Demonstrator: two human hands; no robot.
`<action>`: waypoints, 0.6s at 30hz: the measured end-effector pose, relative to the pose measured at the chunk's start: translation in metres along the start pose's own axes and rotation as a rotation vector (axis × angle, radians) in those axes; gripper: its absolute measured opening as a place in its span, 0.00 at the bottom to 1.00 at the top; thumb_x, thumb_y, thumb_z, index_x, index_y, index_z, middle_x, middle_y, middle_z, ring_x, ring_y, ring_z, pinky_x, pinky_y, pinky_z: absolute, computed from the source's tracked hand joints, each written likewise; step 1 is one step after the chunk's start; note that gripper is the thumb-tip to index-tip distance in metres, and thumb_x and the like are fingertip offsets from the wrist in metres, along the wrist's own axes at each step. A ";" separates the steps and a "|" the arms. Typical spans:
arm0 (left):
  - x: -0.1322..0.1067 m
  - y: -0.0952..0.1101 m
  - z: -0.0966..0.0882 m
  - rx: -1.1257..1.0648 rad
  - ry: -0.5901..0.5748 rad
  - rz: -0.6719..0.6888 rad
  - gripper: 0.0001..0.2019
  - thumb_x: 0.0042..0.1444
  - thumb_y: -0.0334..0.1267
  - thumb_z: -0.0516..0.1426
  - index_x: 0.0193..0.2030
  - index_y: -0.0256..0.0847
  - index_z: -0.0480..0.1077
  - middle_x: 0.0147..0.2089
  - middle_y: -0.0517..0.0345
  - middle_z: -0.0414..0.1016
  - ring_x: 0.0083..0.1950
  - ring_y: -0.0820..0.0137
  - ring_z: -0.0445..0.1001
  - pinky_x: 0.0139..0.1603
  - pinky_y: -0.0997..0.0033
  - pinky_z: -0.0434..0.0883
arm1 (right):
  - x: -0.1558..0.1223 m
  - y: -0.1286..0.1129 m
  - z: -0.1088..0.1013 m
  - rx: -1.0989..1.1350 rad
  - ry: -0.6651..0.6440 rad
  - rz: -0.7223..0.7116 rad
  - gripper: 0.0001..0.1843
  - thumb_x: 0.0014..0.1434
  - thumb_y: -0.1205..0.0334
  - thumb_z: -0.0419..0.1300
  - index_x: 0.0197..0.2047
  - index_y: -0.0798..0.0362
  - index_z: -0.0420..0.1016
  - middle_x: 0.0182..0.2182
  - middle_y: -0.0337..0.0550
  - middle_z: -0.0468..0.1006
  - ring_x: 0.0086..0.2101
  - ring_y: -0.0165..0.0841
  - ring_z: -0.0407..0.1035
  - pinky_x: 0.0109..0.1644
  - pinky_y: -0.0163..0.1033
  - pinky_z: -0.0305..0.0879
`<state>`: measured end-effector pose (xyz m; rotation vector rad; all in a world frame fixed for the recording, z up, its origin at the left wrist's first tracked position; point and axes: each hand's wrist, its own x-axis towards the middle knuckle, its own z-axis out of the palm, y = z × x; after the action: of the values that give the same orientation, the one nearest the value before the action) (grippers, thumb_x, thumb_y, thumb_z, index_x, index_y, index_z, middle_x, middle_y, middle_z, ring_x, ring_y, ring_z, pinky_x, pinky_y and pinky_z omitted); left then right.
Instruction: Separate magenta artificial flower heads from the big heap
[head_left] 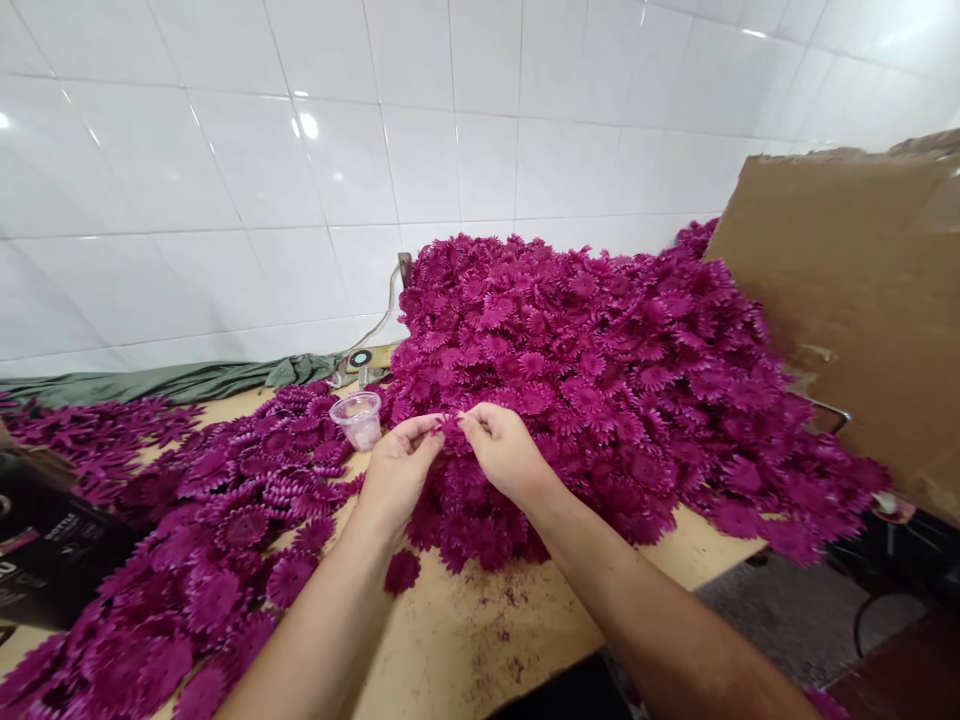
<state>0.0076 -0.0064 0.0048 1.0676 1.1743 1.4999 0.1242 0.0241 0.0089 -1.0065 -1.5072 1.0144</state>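
Observation:
Between my two hands is a small magenta artificial flower [451, 432], pinched at its edges. My left hand [401, 465] grips its left side with thumb and forefinger. On the opposite side, the fingertips of my right hand [504, 448] are closed on the same flower. Right behind them rises a large heap of magenta artificial flowers [570, 350]. A clear plastic cup [358, 418] with whitish contents stands just beyond my left hand. One loose flower head [403, 571] lies on the table below my left wrist.
Flat flower layers [217, 540] cover the left of the wooden table [450, 650], beside a black box [52, 540]. Green cloth [172, 382] runs along the tiled wall [450, 150]. A phone-like device [367, 358] lies behind the cup. A cardboard sheet [862, 300] stands at the right.

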 end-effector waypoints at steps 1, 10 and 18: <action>-0.001 0.000 0.001 -0.025 -0.055 -0.063 0.19 0.30 0.43 0.67 0.32 0.37 0.73 0.30 0.57 0.77 0.30 0.70 0.74 0.33 0.73 0.69 | 0.000 0.000 -0.001 -0.066 0.024 -0.031 0.15 0.52 0.64 0.53 0.16 0.53 0.58 0.13 0.30 0.58 0.18 0.24 0.53 0.24 0.33 0.51; -0.003 0.005 0.004 -0.102 -0.141 -0.212 0.13 0.33 0.39 0.66 0.25 0.37 0.71 0.22 0.60 0.74 0.24 0.74 0.72 0.29 0.75 0.68 | -0.003 0.002 -0.001 0.102 -0.020 -0.101 0.10 0.46 0.73 0.52 0.33 0.52 0.64 0.31 0.38 0.67 0.28 0.25 0.63 0.33 0.33 0.62; 0.004 0.004 0.001 -0.045 -0.005 0.026 0.18 0.27 0.42 0.68 0.21 0.37 0.65 0.15 0.70 0.65 0.19 0.79 0.62 0.23 0.78 0.60 | -0.010 -0.004 0.002 0.152 -0.085 -0.051 0.15 0.42 0.67 0.62 0.36 0.53 0.66 0.30 0.37 0.69 0.30 0.27 0.65 0.38 0.36 0.65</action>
<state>0.0070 -0.0030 0.0096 1.0592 1.1219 1.5360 0.1237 0.0134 0.0096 -0.8231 -1.4930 1.1294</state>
